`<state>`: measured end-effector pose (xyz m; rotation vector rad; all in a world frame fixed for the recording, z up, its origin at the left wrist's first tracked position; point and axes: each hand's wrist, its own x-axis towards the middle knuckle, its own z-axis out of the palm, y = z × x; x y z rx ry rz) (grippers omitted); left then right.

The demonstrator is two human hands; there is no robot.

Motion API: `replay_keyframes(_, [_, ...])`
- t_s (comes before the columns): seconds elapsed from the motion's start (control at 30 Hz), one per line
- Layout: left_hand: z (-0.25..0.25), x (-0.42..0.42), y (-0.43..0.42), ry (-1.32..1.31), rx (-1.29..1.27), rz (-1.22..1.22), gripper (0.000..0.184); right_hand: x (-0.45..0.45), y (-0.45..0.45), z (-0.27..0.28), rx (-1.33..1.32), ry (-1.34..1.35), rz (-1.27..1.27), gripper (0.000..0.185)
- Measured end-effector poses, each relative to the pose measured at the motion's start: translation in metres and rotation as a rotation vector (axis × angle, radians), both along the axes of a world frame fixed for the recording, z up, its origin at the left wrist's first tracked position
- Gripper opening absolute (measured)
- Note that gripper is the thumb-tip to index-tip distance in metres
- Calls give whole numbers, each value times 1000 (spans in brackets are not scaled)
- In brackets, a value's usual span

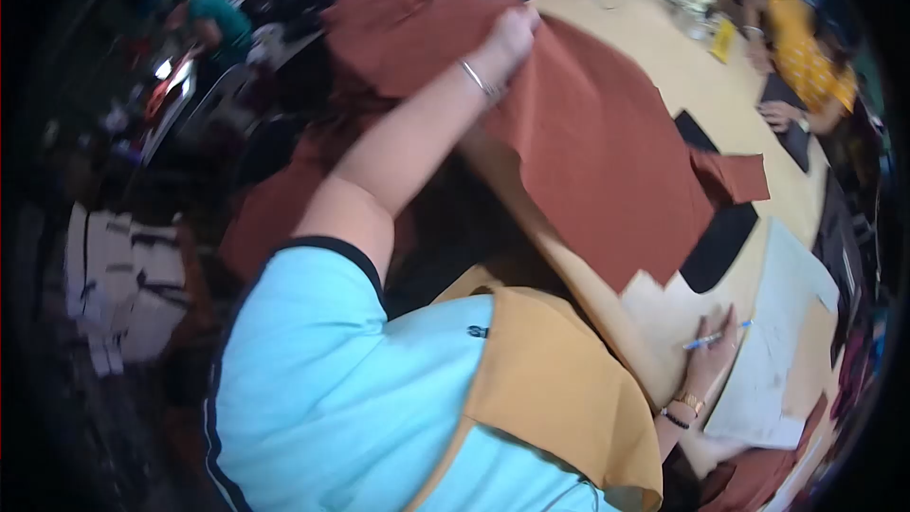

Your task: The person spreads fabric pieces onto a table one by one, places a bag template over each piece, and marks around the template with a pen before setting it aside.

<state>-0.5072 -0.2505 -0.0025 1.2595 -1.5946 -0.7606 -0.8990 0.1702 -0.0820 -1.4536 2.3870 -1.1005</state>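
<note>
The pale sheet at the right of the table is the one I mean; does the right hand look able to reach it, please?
Probably yes: the right hand holds a pen but is right beside the pale sheet, with nothing visible between.

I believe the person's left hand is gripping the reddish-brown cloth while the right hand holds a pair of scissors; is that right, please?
Not quite: the right hand holds a slim blue-and-white pen, not scissors, as the head view shows. The left hand is indeed gripping the reddish-brown cloth.
</note>
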Motion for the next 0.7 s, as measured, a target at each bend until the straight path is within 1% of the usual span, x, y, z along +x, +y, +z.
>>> replay_keyframes(0.03, [15,46,-6,7,-72,12,41,-2,-1,-6,35,-17,9,55])
replay_keyframes(0.07, [30,101,-15,-197,-71,134,41,-2,-1,-12,-45,-123,5,53])
replay_keyframes(0.13, [27,254,-56,295,121,194,36,2,-3,-6,-21,-86,0,51])
replay_keyframes(0.17, [46,284,-23,397,110,222,36,4,-3,-1,-13,-66,-13,50])
replay_keyframes(0.23, [78,323,50,572,94,445,37,5,-4,-1,-29,-87,-10,49])
replay_keyframes(0.27, [65,396,60,677,163,388,37,5,-4,-2,-39,-100,-16,49])
replay_keyframes(0.3, [55,439,86,483,192,563,40,5,-4,-4,-51,-113,-23,49])
replay_keyframes(0.33, [67,417,131,334,300,882,44,-2,-3,-9,-20,-60,-18,48])
replay_keyframes(0.37, [38,456,164,200,193,763,45,-2,-3,-11,-31,-73,-13,48])
replay_keyframes(0.4, [22,464,192,556,270,721,46,-2,-3,-12,-41,-85,-11,48])
replay_keyframes(0.43, [3,480,214,580,303,811,48,-3,-3,-12,-52,-94,-12,48])
replay_keyframes(0.47, [-3,463,240,616,356,907,45,-3,-3,-11,-36,-77,-3,48])
replay_keyframes(0.53, [-44,491,285,612,377,954,43,-4,-1,-8,-6,-41,11,48])
replay_keyframes(0.6, [-85,530,321,352,367,1110,43,-2,-2,-6,-8,-50,4,48])
replay_keyframes(0.67, [-108,557,352,176,431,1089,48,0,-2,-5,-16,-71,-2,48])
replay_keyframes(0.7, [-117,576,362,-87,551,1190,48,1,-1,-5,-25,-89,-3,48])
